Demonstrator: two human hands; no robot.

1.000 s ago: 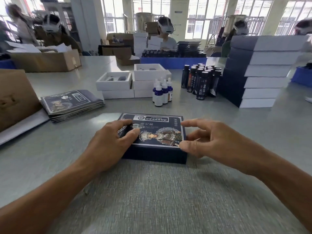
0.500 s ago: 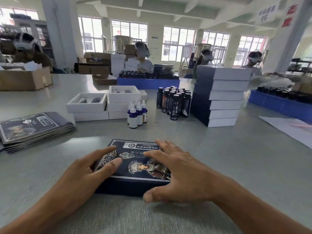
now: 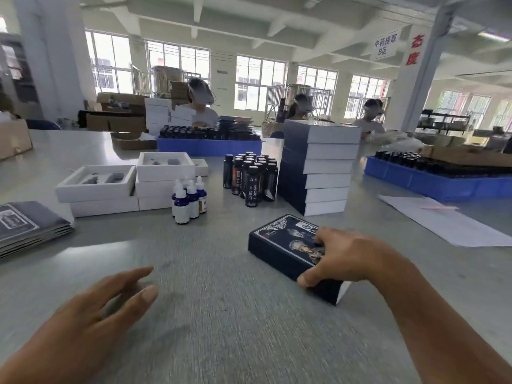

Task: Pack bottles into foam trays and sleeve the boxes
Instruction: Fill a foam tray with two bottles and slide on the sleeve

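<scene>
Right hand (image 3: 352,257) reaches in from near right, grip clamped over sleeved box (image 3: 279,245) on the counter (image 3: 221,314), thumb on its near edge. Left hand (image 3: 91,311) hovers near left, fingers spread, holding nothing.

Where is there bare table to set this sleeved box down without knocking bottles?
Bare table lies between the left hand and the sleeved box the right hand grips. A narrower strip runs between the finished stack and the paper sheet. It is crowded behind: dropper bottles, dark bottles, open trays.
</scene>
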